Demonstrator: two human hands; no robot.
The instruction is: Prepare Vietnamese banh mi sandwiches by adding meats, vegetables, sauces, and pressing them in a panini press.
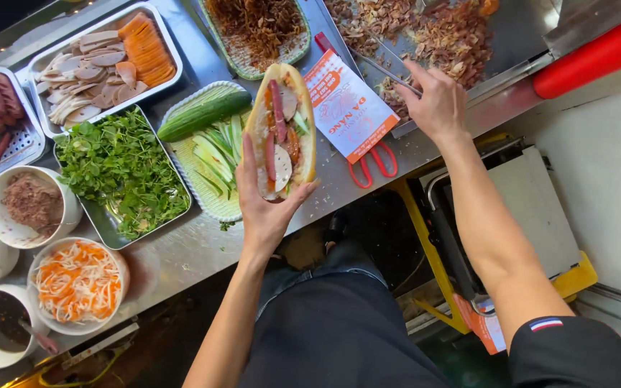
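Right now the left hand [266,208] cradles a split bread roll [282,129] from below, its grip wrapped around the lower end, held just above the steel surface [181,251]. The roll lies open, showing slices of meat, pale sausage and cucumber inside. The right hand [436,104] reaches to the far tray [512,36] of fried brown shreds, its grip clenched on a pair of metal tongs [386,65] whose tips rest among the shreds.

Between the hands lie an orange-and-white paper sleeve [346,108] and red-handled scissors [371,162] partly under it. Just beside the roll sits a green basket [206,194] with a whole cucumber [206,111] and cucumber strips. Further left are a tray of leafy herbs [120,169], a tray of sliced sausage and orange slices [106,61], a bowl of pickled carrot and radish [77,284], and a bowl of brown paste [30,205].
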